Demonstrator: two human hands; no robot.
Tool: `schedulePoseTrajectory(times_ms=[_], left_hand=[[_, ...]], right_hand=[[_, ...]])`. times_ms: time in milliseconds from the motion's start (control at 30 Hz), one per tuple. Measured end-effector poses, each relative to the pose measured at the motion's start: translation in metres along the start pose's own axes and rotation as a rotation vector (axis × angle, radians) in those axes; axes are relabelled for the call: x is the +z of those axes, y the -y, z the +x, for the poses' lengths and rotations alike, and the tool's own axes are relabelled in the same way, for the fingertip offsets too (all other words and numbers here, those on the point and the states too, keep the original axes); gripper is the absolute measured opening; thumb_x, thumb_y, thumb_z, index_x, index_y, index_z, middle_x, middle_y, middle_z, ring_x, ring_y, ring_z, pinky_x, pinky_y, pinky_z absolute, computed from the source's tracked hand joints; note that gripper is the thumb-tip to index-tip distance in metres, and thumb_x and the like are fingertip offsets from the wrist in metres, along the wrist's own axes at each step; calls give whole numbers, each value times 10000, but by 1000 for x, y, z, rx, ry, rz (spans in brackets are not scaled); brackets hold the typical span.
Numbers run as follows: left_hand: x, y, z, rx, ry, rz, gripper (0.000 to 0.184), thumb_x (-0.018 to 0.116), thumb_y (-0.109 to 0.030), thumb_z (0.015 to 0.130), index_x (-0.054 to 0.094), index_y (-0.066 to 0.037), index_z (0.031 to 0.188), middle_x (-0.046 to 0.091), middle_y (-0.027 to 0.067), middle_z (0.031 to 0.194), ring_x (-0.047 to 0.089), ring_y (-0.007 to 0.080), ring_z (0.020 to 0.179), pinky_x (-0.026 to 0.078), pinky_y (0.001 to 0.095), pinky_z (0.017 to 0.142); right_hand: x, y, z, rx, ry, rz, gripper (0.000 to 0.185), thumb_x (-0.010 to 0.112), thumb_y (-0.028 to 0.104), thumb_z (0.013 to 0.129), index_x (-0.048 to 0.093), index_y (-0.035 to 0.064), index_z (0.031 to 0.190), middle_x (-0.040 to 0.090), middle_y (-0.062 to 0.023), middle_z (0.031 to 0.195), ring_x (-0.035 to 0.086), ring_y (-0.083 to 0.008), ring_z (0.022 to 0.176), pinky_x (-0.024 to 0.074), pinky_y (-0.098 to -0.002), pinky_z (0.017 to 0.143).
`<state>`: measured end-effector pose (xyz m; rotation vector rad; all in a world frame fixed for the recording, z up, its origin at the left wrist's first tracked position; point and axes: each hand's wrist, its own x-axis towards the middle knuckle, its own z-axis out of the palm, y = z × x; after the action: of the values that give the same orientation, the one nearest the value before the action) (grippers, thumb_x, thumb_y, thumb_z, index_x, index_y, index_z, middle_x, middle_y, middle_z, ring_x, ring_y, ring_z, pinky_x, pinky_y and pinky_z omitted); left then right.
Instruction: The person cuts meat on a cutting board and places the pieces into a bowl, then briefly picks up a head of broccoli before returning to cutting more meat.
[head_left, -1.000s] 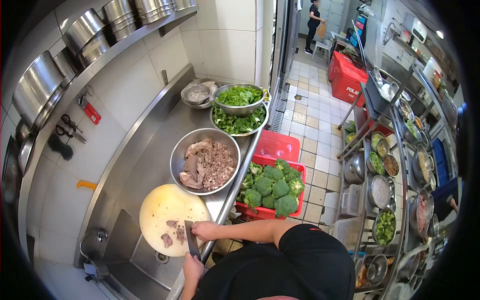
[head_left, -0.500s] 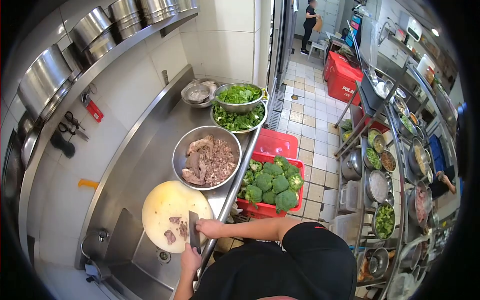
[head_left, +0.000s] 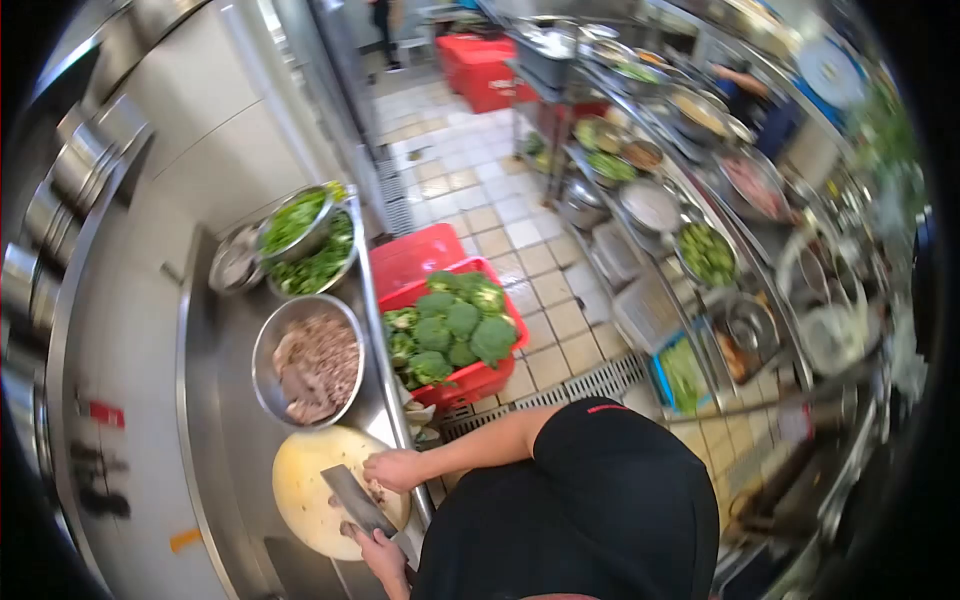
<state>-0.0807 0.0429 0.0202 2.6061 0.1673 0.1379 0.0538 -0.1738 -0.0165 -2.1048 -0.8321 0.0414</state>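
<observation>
My left hand point(head_left: 382, 556) is closed round the handle end of a cleaver point(head_left: 358, 500), whose broad blade lies slanted over a round pale cutting board point(head_left: 305, 490). Across the board, my right hand point(head_left: 394, 469) is closed with curled fingers beside the blade. Whatever those fingers hold, if anything, is hidden. Small dark bits of meat point(head_left: 376, 490) lie below the right hand, and another piece of meat point(head_left: 347, 528) is by the left fingertips. Beyond the board stands a steel bowl point(head_left: 262, 372) of chopped meat point(head_left: 325, 360) and larger chunks.
Leafy greens point(head_left: 318, 262) fill stacked bowls at the counter's far end. A red crate point(head_left: 484, 378) of broccoli point(head_left: 462, 320) stands beside the counter. On the right, a metal rack holds several bowls, one with cut green vegetables point(head_left: 707, 252). A person's legs point(head_left: 385, 35) show far back.
The view has swung right, with some blur. The cleaver has turned to a slant, its blade now lower over the board. My right hand has come away from the blade's side.
</observation>
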Motion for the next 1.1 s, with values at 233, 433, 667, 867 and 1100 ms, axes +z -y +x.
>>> schedulePoseTrajectory(times_ms=[233, 433, 667, 867, 1100], left_hand=[[-31, -21, 44, -40, 204, -71, 391, 551, -127, 992, 495, 90, 1312, 661, 331, 1007, 656, 509, 905, 526, 520, 819], [-39, -13, 55, -44, 164, -107, 243, 560, -116, 986, 534, 67, 1144, 664, 346, 937, 632, 545, 919, 496, 538, 787], [-38, 1, 61, -198, 147, -154, 178, 572, -127, 980, 541, 30, 1057, 668, 330, 892, 643, 536, 870, 489, 561, 737], [-60, -32, 50, -153, 82, -112, 161, 576, -131, 984, 518, 18, 998, 668, 311, 844, 650, 528, 831, 486, 572, 710], [-73, -35, 31, -280, 84, -79, 200, 573, -192, 989, 536, -11, 1068, 681, 317, 886, 649, 541, 870, 506, 591, 752]], right_hand=[[-253, -9, -82, 394, -1189, -18, 28, 680, 76, 870, 656, 84, 860, 695, -104, 863, 687, -245, 824, 564, -408, 790], [-559, -79, -494, -745, -1676, 936, 721, 352, 287, 960, 181, 128, 1643, 665, -165, 978, 632, -376, 981, 68, -909, 1073], [-563, 17, -584, -603, -1730, 831, 232, 590, -22, 896, 596, 36, 1121, 621, -118, 1045, 483, -187, 765, 386, -333, 684], [-571, 24, -627, -534, -1838, 879, 189, 558, 7, 927, 567, -84, 1093, 518, -90, 893, 450, -205, 770, 374, -365, 742], [-605, -19, -702, -492, -1736, 894, 300, 540, -8, 891, 543, -186, 1133, 567, -220, 1012, 530, -305, 912, 450, -422, 912]])
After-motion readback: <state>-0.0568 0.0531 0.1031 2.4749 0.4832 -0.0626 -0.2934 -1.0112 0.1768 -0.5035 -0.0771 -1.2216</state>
